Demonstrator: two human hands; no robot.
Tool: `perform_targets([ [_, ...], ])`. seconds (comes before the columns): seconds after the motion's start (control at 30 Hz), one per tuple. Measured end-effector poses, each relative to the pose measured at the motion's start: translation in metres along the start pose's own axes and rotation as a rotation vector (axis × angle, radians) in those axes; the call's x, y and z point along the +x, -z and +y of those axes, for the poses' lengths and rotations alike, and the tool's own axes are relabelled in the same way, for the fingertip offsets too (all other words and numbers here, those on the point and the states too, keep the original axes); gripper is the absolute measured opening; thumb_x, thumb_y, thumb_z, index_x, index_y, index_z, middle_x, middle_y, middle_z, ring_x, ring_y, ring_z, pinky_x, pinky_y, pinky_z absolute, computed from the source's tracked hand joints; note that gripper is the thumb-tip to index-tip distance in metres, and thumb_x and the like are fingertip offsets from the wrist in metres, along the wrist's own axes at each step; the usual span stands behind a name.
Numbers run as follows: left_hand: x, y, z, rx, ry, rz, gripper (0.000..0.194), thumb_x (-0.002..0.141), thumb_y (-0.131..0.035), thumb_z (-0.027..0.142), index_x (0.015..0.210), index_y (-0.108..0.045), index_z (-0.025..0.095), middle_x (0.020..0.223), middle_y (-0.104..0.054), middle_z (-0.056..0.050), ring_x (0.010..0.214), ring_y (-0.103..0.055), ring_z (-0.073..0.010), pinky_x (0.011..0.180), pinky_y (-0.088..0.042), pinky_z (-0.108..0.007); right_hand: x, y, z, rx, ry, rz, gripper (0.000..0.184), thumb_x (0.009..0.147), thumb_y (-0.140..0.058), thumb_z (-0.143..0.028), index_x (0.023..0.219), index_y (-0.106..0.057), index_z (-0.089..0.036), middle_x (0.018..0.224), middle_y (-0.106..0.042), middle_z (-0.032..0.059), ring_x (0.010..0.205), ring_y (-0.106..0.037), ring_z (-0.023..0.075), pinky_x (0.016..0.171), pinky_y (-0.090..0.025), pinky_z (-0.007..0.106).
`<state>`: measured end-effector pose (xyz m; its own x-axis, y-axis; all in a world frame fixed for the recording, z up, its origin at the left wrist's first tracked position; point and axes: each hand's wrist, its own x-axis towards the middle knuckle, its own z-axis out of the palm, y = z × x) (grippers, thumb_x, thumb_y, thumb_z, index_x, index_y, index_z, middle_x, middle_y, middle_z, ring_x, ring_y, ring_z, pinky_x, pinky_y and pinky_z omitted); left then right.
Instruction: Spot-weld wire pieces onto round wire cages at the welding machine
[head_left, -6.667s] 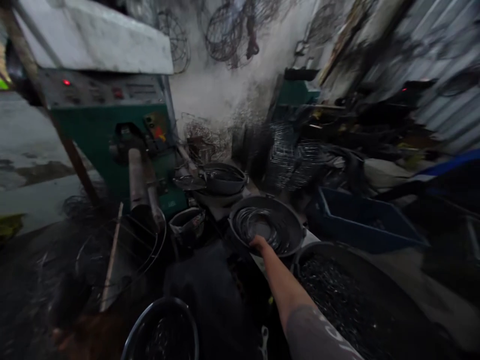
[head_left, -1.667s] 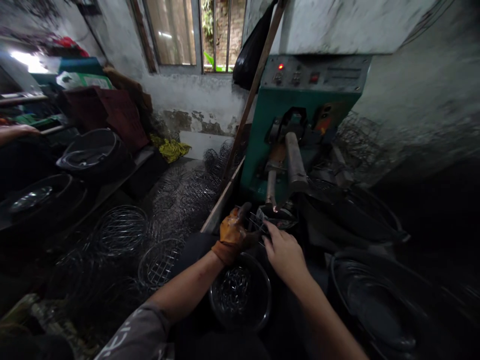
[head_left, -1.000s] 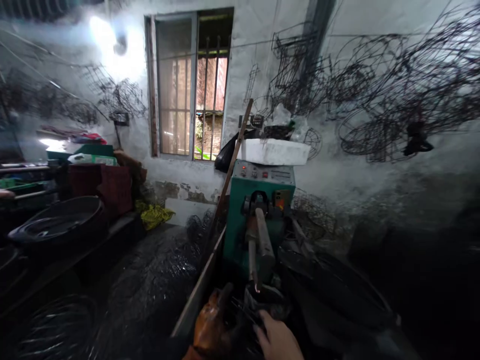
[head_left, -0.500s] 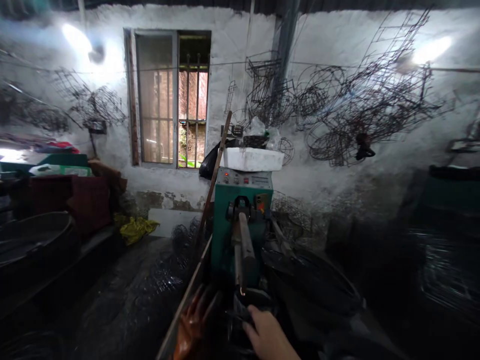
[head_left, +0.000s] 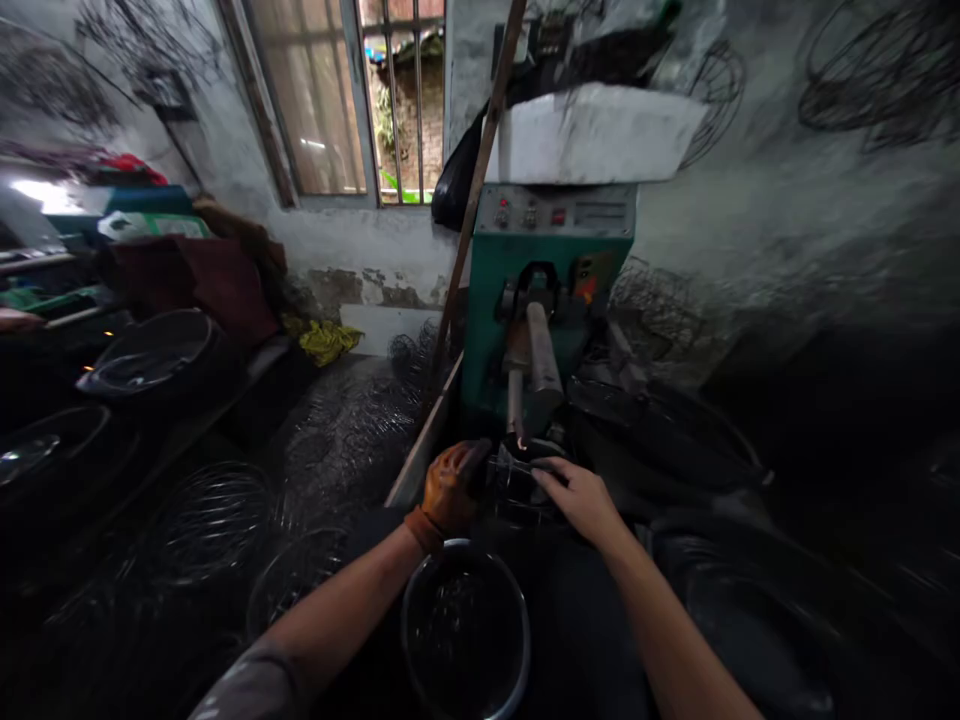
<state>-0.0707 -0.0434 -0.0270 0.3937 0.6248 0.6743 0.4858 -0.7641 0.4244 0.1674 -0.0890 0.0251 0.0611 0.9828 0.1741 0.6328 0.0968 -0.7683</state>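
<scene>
Gloved left hand (head_left: 448,490) and bare right hand (head_left: 581,495) at centre, fingers bent around a thin wire piece (head_left: 517,468); firmness of either grip unclear. Wire sits just below machine's (head_left: 551,265) glowing tip (head_left: 522,441). Risk: bare fingertips burned if right hand drifts up; loose pinch could drop wire.

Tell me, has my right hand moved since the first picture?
Yes, leftward. Your right hand was in a basin right of the green machine; now it is near the tip of that machine's lower arm.
</scene>
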Motion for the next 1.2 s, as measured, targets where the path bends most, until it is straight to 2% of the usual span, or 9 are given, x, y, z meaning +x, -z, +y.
perform_targets([
  [0.2,0.002,-0.006,-0.001,-0.025,-0.065,0.097,0.054,0.089,-0.069,0.030,0.140,-0.058,0.018,0.136,-0.068,-0.015,0.131,-0.063,-0.0296,0.112,-0.052,-0.048,0.004,0.002,0.007,0.016,-0.040,0.033,0.035,0.083,-0.059,-0.053,0.092,-0.079,-0.025,0.090,-0.082,0.0062,0.086,-0.077,0.0291,0.075,-0.058,0.037],
  [0.33,0.003,-0.014,-0.005,-0.056,-0.075,0.124,0.048,0.085,-0.070,0.029,0.131,-0.062,0.018,0.128,-0.071,-0.015,0.123,-0.067,-0.0295,0.108,-0.055,-0.048,0.005,0.000,0.014,0.018,-0.082,0.026,0.033,0.079,-0.063,-0.053,0.087,-0.078,-0.025,0.086,-0.081,0.0064,0.083,-0.076,0.0287,0.073,-0.057,0.036],
  [0.47,0.003,-0.021,-0.012,-0.049,-0.054,0.095,0.046,0.083,-0.071,0.034,0.126,-0.064,0.017,0.126,-0.072,-0.015,0.122,-0.068,-0.0310,0.106,-0.057,-0.050,0.005,-0.001,0.023,0.031,-0.111,0.003,0.033,0.078,-0.066,-0.052,0.090,-0.078,-0.024,0.084,-0.080,0.0066,0.080,-0.075,0.0280,0.070,-0.056,0.035],
  [0.6,0.005,-0.029,-0.021,-0.004,-0.103,0.065,0.037,0.080,-0.071,0.032,0.114,-0.068,0.016,0.129,-0.070,-0.017,0.124,-0.066,-0.0327,0.104,-0.057,-0.050,0.008,-0.001,0.029,-0.005,-0.107,0.003,0.031,0.080,-0.065,-0.050,0.090,-0.077,-0.024,0.084,-0.080,0.0067,0.080,-0.075,0.0274,0.070,-0.055,0.034],
  [0.77,0.010,-0.040,-0.032,0.027,-0.083,0.021,0.030,0.079,-0.069,0.029,0.106,-0.071,0.018,0.124,-0.072,-0.014,0.117,-0.068,-0.0303,0.099,-0.058,-0.047,0.014,-0.002,0.035,-0.110,-0.081,0.015,0.029,0.082,-0.063,-0.052,0.084,-0.074,-0.025,0.083,-0.080,0.0061,0.080,-0.075,0.0275,0.073,-0.054,0.035],
  [0.97,0.015,-0.054,-0.043,-0.007,-0.123,0.059,0.029,0.079,-0.070,0.034,0.102,-0.072,0.017,0.125,-0.072,-0.016,0.119,-0.067,-0.0320,0.100,-0.057,-0.048,0.021,-0.004,0.043,-0.113,-0.032,0.043,0.034,0.084,-0.058,-0.054,0.092,-0.073,-0.025,0.092,-0.080,0.0082,0.090,-0.075,0.0296,0.080,-0.055,0.038],
  [1.2,0.018,-0.065,-0.048,-0.003,-0.083,0.072,0.023,0.077,-0.072,0.034,0.094,-0.069,0.018,0.130,-0.070,-0.015,0.124,-0.064,-0.0320,0.106,-0.054,-0.050,0.025,-0.009,0.051,-0.125,-0.030,0.128,0.035,0.084,-0.057,-0.054,0.095,-0.072,-0.025,0.089,-0.080,0.0084,0.089,-0.076,0.0298,0.079,-0.057,0.038],
])
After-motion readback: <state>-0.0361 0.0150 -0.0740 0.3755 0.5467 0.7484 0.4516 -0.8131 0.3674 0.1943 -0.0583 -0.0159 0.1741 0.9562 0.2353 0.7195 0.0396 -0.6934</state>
